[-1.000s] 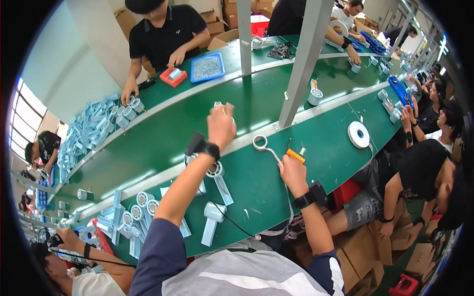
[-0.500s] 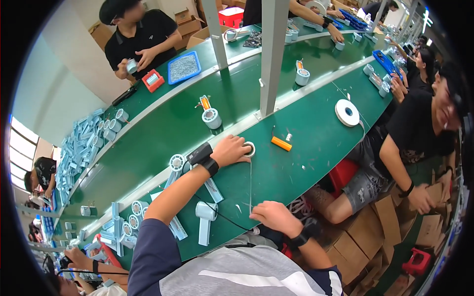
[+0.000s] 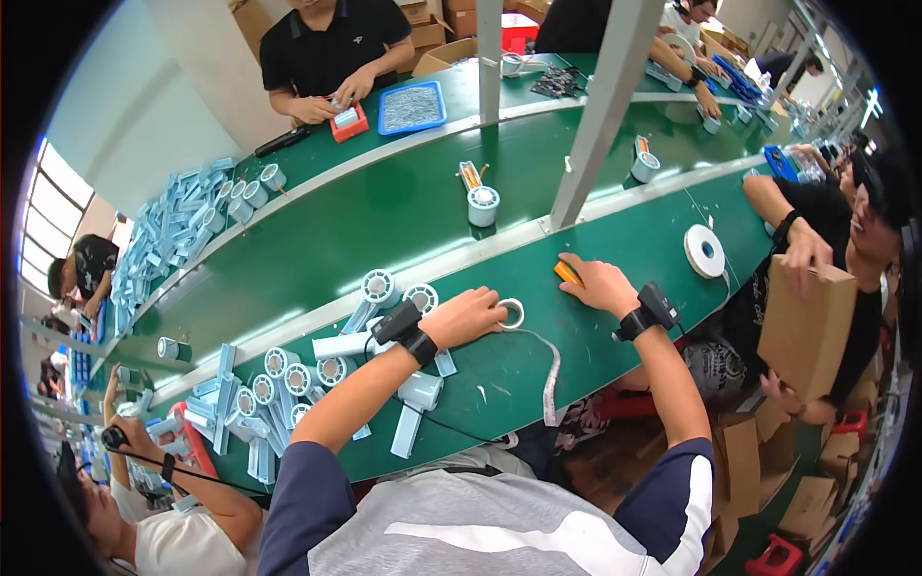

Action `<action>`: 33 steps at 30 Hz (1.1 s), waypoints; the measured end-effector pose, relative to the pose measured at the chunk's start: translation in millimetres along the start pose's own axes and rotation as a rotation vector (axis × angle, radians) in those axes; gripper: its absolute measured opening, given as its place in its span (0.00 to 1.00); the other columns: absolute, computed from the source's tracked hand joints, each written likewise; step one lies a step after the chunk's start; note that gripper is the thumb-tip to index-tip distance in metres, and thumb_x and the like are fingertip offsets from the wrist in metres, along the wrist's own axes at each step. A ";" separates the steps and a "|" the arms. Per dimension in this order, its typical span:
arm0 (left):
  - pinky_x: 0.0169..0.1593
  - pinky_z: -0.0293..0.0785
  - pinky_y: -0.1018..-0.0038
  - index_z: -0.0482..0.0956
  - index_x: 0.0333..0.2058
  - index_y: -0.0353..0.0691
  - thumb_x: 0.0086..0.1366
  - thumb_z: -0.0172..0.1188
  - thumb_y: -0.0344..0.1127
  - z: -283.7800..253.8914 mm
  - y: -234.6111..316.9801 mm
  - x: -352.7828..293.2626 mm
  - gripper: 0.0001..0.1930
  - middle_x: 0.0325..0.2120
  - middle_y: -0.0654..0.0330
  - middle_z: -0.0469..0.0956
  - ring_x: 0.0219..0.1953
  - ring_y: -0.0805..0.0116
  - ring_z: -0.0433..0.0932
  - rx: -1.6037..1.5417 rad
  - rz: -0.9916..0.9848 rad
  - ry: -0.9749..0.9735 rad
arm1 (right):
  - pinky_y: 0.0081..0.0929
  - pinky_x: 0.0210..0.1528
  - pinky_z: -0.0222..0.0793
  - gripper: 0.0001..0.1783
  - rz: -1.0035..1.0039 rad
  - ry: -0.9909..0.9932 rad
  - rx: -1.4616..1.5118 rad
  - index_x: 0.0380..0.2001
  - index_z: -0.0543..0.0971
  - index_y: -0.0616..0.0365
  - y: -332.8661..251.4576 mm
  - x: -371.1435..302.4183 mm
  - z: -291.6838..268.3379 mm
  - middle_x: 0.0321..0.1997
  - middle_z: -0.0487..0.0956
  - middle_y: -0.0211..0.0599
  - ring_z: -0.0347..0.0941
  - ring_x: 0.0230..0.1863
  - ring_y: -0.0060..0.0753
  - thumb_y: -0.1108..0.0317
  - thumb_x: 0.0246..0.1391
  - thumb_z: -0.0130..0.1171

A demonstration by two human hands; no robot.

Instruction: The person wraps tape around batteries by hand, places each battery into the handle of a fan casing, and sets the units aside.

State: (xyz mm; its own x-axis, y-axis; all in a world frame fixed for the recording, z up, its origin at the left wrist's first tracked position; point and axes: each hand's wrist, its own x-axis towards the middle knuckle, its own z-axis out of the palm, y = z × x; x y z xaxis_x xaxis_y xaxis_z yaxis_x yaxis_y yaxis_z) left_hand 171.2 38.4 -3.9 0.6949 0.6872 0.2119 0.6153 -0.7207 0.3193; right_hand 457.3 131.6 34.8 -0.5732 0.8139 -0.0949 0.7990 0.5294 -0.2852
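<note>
My left hand (image 3: 466,319) has its fingers against a small white roll of tape (image 3: 520,307), gripping its near side on the green table. A narrow strip of tape (image 3: 553,374) runs loosely from the roll, its end reaching the table's near edge. Farther right, my right hand (image 3: 603,291) is closed on an orange cylindrical battery (image 3: 567,274), partly covered by the fingers. Beside my left forearm lie pale blue handheld fan bodies, among them one fan (image 3: 420,391) near the edge and another (image 3: 379,286) by the rail.
A larger white reel (image 3: 704,252) lies on the right. Beyond the metal rail, a conveyor (image 3: 384,216) carries a fan part (image 3: 483,204). A slanting grey post (image 3: 607,115) rises from the rail. On the right, a co-worker holds a cardboard box (image 3: 805,322); another works across the conveyor.
My right hand has left the tape's end and moved up to grasp the battery. The strip, formerly taut, is slack. The right-hand co-worker has raised a cardboard box. The whole view has shifted.
</note>
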 end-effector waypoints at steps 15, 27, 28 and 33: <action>0.46 0.76 0.64 0.75 0.36 0.42 0.59 0.66 0.42 -53.7 39.3 -37.7 0.14 0.43 0.52 0.72 0.43 0.56 0.76 0.116 0.291 0.277 | 0.19 0.24 0.55 0.10 -0.189 -0.122 1.010 0.47 0.75 0.59 -95.5 -41.4 -11.7 0.20 0.73 0.25 0.62 0.22 0.12 0.68 0.65 0.52; 0.40 0.76 0.65 0.74 0.36 0.41 0.62 0.65 0.42 -50.4 64.1 -32.7 0.13 0.40 0.52 0.70 0.36 0.56 0.76 -0.087 -0.076 0.294 | 0.16 0.21 0.59 0.10 -0.130 0.429 1.074 0.45 0.74 0.62 -137.6 -50.1 24.8 0.19 0.77 0.31 0.69 0.19 0.12 0.71 0.63 0.56; 0.38 0.76 0.65 0.74 0.36 0.41 0.63 0.64 0.43 -48.1 63.5 -30.9 0.13 0.38 0.52 0.69 0.35 0.56 0.75 -0.125 -0.176 0.182 | 0.17 0.21 0.60 0.10 -0.165 0.477 0.972 0.45 0.75 0.62 -139.4 -47.3 25.9 0.19 0.77 0.32 0.69 0.19 0.12 0.70 0.63 0.56; 0.32 0.73 0.63 0.72 0.33 0.41 0.65 0.62 0.46 -39.0 63.2 -33.6 0.15 0.32 0.53 0.67 0.31 0.57 0.74 -0.098 -0.152 0.191 | 0.14 0.23 0.58 0.09 -0.047 0.462 0.957 0.45 0.75 0.63 -135.7 -51.6 21.0 0.22 0.77 0.27 0.69 0.24 0.09 0.69 0.66 0.53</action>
State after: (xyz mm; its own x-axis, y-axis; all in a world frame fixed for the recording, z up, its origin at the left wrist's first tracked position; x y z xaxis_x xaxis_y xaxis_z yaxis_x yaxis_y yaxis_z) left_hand 172.2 -26.7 45.2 0.5087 0.7985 0.3217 0.6618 -0.6018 0.4471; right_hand 374.7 12.7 58.3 -0.3142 0.9159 0.2499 0.1867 0.3177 -0.9296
